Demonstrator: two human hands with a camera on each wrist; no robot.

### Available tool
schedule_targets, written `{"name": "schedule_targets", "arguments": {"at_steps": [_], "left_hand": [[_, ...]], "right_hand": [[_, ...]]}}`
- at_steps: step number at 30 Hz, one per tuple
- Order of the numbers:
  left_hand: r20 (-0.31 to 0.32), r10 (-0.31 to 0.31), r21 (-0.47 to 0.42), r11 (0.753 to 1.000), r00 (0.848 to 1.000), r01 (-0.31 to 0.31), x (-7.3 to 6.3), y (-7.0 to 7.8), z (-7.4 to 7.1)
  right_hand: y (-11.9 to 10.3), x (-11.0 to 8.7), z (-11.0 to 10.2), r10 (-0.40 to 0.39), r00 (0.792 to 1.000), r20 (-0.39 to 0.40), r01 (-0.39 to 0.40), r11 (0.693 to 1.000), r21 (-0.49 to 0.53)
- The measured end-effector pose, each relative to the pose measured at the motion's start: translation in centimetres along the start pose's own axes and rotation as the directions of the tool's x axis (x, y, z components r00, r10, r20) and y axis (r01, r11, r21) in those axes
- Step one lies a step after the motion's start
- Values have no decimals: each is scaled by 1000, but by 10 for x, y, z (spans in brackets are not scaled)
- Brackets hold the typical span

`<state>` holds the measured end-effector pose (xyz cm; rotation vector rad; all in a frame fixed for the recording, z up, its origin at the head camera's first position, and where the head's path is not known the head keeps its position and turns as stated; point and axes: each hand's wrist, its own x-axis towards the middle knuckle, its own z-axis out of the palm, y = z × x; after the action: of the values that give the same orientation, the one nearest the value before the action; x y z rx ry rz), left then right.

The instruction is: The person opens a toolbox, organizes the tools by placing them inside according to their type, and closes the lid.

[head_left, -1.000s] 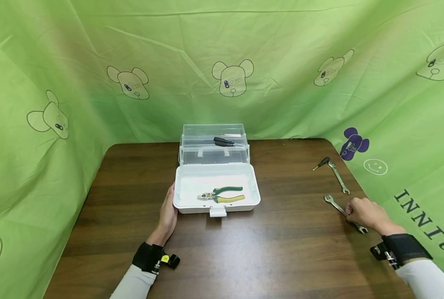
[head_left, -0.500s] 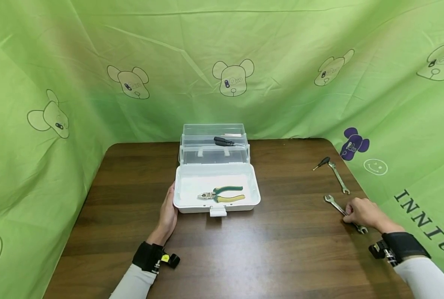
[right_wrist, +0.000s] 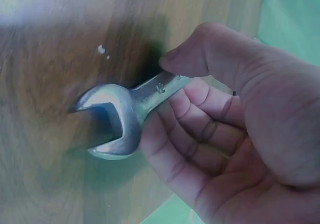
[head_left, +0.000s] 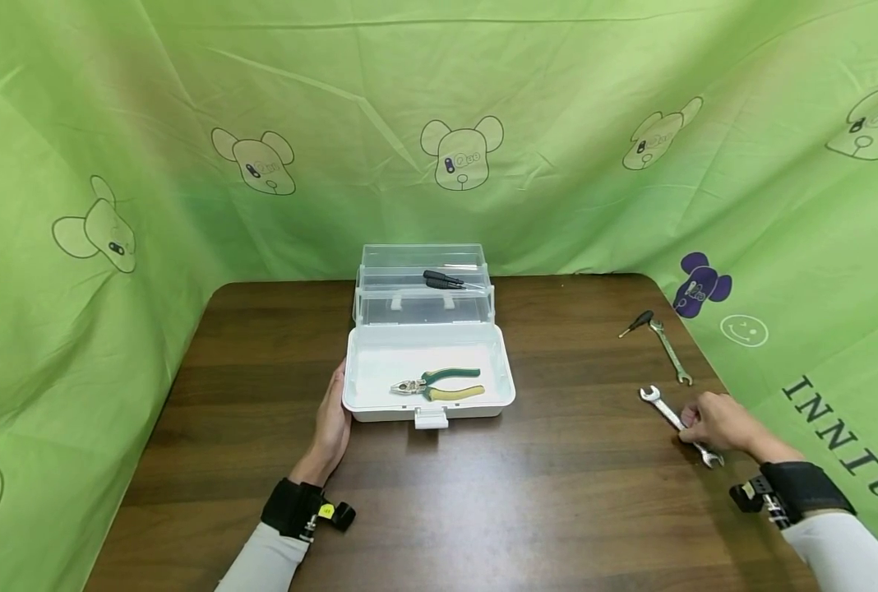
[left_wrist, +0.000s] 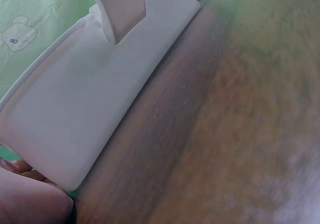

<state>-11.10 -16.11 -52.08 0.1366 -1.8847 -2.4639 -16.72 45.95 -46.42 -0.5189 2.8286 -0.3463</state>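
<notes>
Though invisible overhead, wrist-view wrench (right_wrist: 131, 115) marking (right_wrist: 160, 88)

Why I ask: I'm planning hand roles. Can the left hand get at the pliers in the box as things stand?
Probably yes: the left hand touches the side of the white box, where the pliers lie uncovered. Only the box's low side seems to stand between them.
</notes>
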Motion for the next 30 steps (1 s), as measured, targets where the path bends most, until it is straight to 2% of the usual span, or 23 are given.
{"name": "schedule_targets", "arguments": {"at_steps": [13,23,30], "left_hand": [[-8,-7,-4,1000,1000,7,0,-1,-1],[-7,3,-6,1000,1000,-3,0,-1,0],[1,9,-2,1000,1000,-9,1,0,-1]], "right_hand": [[-13,-1,3,-118,990,-81,117,993,-12],[-23,0,4,-116,986,-121,111,993,-43],[-35,7,1,-158,978,-139,154,987,-40]]}}
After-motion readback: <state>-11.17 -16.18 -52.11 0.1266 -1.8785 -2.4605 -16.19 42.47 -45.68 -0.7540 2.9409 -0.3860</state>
